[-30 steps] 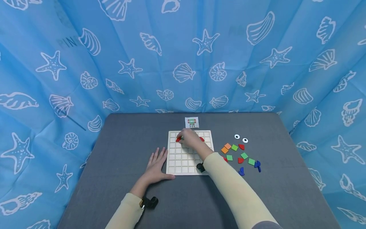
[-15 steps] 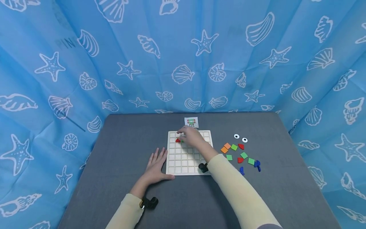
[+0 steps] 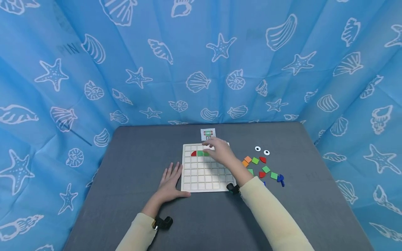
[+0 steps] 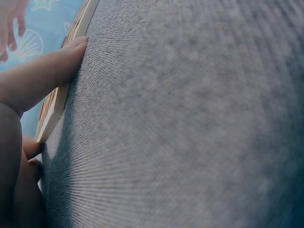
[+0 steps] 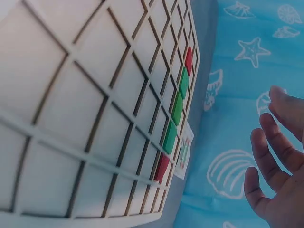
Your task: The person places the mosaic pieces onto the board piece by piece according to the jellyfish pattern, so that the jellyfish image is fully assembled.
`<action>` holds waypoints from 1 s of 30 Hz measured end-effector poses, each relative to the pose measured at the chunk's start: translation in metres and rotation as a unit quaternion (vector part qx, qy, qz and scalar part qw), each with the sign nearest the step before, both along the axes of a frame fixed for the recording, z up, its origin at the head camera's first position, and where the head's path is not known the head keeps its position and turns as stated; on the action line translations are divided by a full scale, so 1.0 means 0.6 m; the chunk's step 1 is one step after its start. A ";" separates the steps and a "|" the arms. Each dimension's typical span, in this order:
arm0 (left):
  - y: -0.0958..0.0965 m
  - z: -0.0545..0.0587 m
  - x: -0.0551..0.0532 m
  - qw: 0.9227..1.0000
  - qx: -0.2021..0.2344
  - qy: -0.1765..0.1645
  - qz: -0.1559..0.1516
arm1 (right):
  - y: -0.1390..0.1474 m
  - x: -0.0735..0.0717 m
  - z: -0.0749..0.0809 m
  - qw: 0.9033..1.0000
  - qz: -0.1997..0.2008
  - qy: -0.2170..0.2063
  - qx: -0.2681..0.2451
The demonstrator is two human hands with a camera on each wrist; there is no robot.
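A pale gridded board [image 3: 194, 179] lies on the grey table. My left hand [image 3: 169, 185] rests along its left side, fingers spread; in the left wrist view the thumb [image 4: 52, 71] touches the board's edge. Over the board's far part hovers my right hand [image 3: 221, 151], holding nothing, its fingers loosely bent in the right wrist view. One far row carries a red rounded piece [image 5: 188, 61], three green square tiles [image 5: 177, 108] and another red piece [image 5: 162, 167]. In the head view my right hand hides part of that row.
A small printed card [image 3: 207, 133] lies beyond the board. To the right are loose orange squares [image 3: 245, 163], green squares [image 3: 266, 169], red pieces [image 3: 262, 160], blue pieces [image 3: 281, 179] and two white eye discs [image 3: 266, 152]. A blue shell-patterned curtain [image 3: 201, 101] hangs behind the table.
My right hand has let go of a green tile on the board, lifted and moved right, uncovering green tiles beside the left red piece. The left hand has stayed by the board.
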State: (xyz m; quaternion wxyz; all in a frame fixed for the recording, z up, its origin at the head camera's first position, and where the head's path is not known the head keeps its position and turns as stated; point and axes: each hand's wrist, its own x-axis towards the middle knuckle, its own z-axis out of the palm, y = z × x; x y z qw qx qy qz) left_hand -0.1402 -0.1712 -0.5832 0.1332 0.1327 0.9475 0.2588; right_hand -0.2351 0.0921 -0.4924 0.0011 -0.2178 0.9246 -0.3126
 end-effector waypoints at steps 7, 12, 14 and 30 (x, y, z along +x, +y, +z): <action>-0.002 -0.002 0.000 1.000 -0.003 0.003 0.003 | 0.030 0.022 -0.008 0.999 -0.028 0.002 -0.024; -0.003 -0.003 0.001 1.000 -0.003 0.007 0.002 | 0.055 0.036 -0.014 0.998 -0.051 0.009 -0.033; -0.003 -0.005 0.001 1.000 -0.003 0.009 0.001 | 0.068 0.043 -0.017 0.998 -0.059 0.013 -0.034; -0.005 -0.011 -0.001 1.000 -0.001 0.015 -0.005 | 0.188 0.068 -0.057 0.989 -0.145 0.007 -0.001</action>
